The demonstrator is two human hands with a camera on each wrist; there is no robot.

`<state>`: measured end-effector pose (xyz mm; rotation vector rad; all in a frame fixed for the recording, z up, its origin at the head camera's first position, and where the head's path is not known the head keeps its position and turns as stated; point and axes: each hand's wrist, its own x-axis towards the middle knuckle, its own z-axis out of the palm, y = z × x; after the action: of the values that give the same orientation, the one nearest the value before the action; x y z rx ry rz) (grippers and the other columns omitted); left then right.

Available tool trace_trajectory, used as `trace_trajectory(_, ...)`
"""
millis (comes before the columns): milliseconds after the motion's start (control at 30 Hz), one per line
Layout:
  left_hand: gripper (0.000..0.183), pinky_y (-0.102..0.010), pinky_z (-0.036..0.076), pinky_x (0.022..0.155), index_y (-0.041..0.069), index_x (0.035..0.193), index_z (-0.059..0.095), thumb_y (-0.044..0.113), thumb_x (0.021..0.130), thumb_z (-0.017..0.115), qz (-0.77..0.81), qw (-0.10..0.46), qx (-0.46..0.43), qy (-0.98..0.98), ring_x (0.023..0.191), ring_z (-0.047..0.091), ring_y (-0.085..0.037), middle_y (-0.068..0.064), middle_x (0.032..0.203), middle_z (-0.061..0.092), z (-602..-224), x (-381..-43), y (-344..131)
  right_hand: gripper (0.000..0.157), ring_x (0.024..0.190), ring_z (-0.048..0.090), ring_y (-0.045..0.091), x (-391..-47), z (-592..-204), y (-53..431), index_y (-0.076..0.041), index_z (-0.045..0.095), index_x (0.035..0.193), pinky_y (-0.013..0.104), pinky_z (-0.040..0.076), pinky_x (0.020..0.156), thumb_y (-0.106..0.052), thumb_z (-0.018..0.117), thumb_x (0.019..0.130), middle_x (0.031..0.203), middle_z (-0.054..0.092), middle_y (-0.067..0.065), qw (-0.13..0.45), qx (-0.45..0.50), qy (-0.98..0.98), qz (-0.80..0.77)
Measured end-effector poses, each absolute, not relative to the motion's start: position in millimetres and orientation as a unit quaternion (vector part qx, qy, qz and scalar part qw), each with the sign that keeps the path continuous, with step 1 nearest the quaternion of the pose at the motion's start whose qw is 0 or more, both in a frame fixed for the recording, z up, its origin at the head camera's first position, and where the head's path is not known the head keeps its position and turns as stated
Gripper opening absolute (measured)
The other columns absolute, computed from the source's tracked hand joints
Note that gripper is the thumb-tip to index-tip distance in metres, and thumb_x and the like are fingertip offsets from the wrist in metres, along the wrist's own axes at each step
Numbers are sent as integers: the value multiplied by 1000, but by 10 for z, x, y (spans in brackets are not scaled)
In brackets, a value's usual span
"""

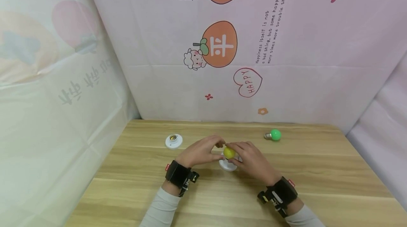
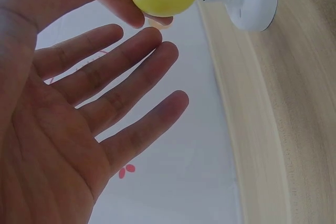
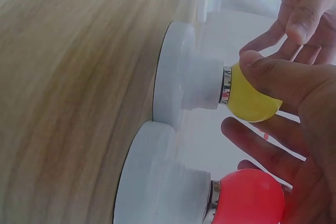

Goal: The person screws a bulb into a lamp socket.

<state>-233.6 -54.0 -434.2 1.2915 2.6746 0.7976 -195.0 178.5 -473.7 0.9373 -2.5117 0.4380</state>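
Note:
A yellow light bulb (image 1: pixel 229 153) sits with its metal cap in the mouth of a round white lamp holder (image 1: pixel 228 166) on the table. My right hand (image 1: pixel 254 159) pinches the bulb between thumb and fingers. To the left of the bulb is my left hand (image 1: pixel 201 152), fingers spread and relaxed, holding nothing. In the left wrist view its palm (image 2: pixel 52 145) faces the camera, with the fingertips below the bulb. Beside this holder, a red bulb (image 3: pixel 251 198) stands in a second white lamp holder (image 3: pixel 157 182); the right hand hides them in the head view.
Another white lamp holder (image 1: pixel 173 144), its metal-lined socket showing, rests at the table's back left. A green bulb (image 1: pixel 275 135) lies on its side at the back right. Printed cloth (image 1: pixel 311 60) hangs behind the wooden table (image 1: pixel 222 198).

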Motion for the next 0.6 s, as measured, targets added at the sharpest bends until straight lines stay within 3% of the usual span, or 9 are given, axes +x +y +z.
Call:
trace_trajectory(433,43,-27,50,89,13,124,58,37,89,67,263,10,426,866,105,55,-11,0,116,62,-4341,-2366,-573,55,112,54,21,-1926,-4618,1855,-12,60,129,45,45,96,-40,72,83,125,61,3,252,340,-890,167)
trace_trajectory(600,39,-28,48,92,18,123,57,39,92,63,245,-24,418,874,112,52,-9,3,120,59,-4343,-2370,-682,52,114,54,22,-1925,-4515,1975,-12,61,126,45,46,95,-37,74,82,124,62,4,264,331,-885,192)
